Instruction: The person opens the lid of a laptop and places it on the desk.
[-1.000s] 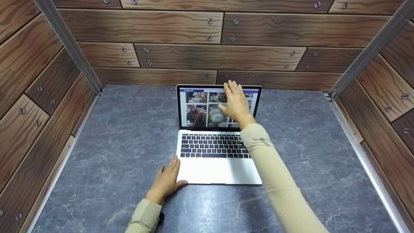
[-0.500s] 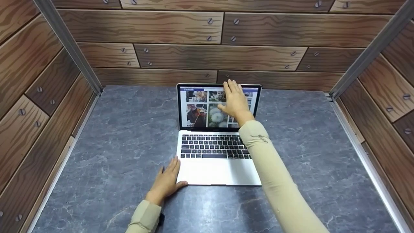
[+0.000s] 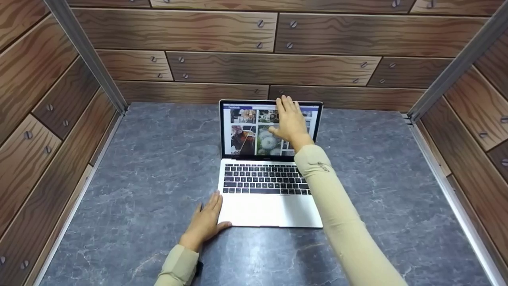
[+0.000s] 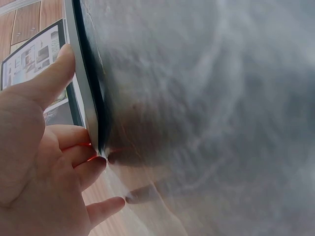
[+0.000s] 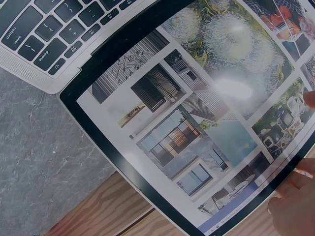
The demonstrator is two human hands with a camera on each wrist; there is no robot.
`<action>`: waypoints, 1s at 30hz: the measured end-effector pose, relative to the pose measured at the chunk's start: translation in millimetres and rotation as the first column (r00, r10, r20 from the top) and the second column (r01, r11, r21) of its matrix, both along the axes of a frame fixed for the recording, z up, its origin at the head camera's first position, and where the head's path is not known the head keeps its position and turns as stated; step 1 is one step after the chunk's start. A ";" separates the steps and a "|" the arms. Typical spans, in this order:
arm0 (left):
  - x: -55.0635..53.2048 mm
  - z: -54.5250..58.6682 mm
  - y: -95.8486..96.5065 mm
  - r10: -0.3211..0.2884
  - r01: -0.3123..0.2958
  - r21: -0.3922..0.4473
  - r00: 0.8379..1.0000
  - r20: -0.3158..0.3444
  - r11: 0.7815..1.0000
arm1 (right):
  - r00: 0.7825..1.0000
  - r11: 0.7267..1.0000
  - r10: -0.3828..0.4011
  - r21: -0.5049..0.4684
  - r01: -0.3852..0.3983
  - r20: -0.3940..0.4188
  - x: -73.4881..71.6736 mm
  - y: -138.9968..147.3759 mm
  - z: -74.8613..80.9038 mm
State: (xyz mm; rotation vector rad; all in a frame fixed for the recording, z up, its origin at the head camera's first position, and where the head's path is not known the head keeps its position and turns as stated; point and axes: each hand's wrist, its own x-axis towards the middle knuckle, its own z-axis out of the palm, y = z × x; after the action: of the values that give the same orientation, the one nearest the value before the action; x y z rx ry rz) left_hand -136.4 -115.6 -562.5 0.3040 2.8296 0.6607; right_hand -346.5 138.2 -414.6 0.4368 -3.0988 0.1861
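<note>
A silver laptop (image 3: 254, 208) stands unfolded on the grey table, its lit screen (image 3: 242, 139) showing a page of photos. At its front left corner my left hand (image 3: 204, 222) touches the base: the fingers lie along the left side, the thumb along the front edge. The left wrist view shows the same thumb (image 4: 64, 69) and fingers beside the base's edge. In front of the screen's right part is my right hand (image 3: 291, 125), its fingers reaching up over the top edge of the lid. Only parts of those fingers (image 5: 295, 196) show in the right wrist view.
The marbled grey tabletop (image 3: 158, 159) surrounds the laptop. Wood-patterned panels (image 3: 218, 65) form the back and side walls, with metal posts (image 3: 85, 55) at the corners. My right sleeve (image 3: 341, 206) covers the laptop's right side and part of the keyboard.
The screen's top edge has risen slightly in view, and the lid looks a little more upright, with my right hand moving along with it. My left hand stays at the corner.
</note>
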 end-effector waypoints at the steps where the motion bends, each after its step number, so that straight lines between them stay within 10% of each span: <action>1: -0.1 -0.1 -0.1 -0.002 0.002 0.005 1.000 -0.005 1.000 | 1.000 1.000 0.000 -0.003 0.000 0.002 -0.7 0.3 -0.1; 30: -0.5 -7.4 -1.1 -0.018 0.018 0.006 0.999 -0.045 1.000 | 1.000 0.998 -0.023 -0.065 0.022 -0.012 -7.0 1.9 -13.7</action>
State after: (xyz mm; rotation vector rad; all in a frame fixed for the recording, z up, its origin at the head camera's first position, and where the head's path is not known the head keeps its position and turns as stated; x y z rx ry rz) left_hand -136.9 -116.7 -569.9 0.3498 2.8643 0.6673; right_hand -353.6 140.2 -428.3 0.3992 -3.0737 0.2813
